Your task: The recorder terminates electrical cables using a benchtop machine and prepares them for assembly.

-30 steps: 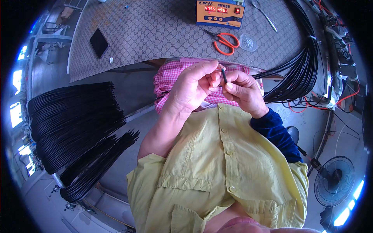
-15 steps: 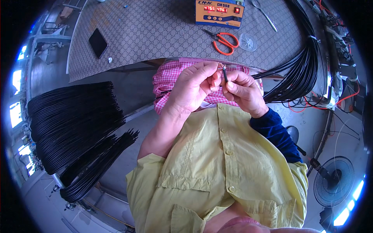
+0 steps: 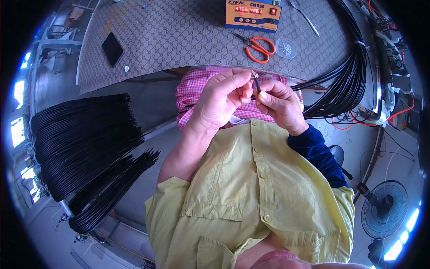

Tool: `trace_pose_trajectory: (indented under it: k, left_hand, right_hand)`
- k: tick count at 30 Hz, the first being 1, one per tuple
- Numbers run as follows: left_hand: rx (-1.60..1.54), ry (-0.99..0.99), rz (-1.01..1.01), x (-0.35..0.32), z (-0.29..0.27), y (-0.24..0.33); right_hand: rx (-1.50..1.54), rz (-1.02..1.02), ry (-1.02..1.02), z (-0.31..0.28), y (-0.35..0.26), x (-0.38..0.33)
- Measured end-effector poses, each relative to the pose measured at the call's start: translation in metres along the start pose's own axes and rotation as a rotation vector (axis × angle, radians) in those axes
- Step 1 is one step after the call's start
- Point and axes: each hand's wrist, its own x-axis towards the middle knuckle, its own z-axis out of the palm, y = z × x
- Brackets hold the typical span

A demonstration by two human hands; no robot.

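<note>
Between my hands, just in front of the table's near edge, is the end of a thin black cable (image 3: 257, 84). My right hand (image 3: 284, 106) grips it between thumb and forefinger, a little below its tip. My left hand (image 3: 224, 95) has thumb and forefinger pinched at the tip, where small light-coloured wire ends show; they are too small to make out well. Past the hands, on the patterned tabletop (image 3: 179, 40), lie orange-handled scissors (image 3: 260, 48) beside a small clear dish (image 3: 285, 48) with thin pale pieces in it.
A yellow and blue control box (image 3: 253, 15) with a lit red display stands at the back. Tweezers (image 3: 305, 18) lie right of it, a phone (image 3: 113, 49) far left. A black cable bundle (image 3: 354, 71) hangs over the right edge; more black cables (image 3: 85, 139) hang at left. A fan (image 3: 384, 209) stands lower right.
The cable's tip has tilted and shifted slightly to the left between my fingers. Both hands stay in nearly the same place, still holding it.
</note>
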Motion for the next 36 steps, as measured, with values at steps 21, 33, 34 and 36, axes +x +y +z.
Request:
trace_pose_trajectory:
  k: [21,33,34,36]
  left_hand:
    - [0.419,0.221,0.358,-0.010,0.007,-0.022]
    - [0.679,0.171,0.382,-0.013,0.007,-0.007]
    - [0.742,0.150,0.384,-0.012,0.006,-0.004]
    - [0.972,0.060,0.439,-0.009,0.006,0.007]
  right_hand:
    - [-0.229,-0.210,0.137,-0.002,0.000,0.007]
    - [-1.034,-0.644,0.191,-0.001,-0.017,0.006]
    - [-1.090,-0.677,0.199,0.002,-0.021,0.004]
    - [-1.205,-0.740,0.216,0.006,-0.026,0.000]
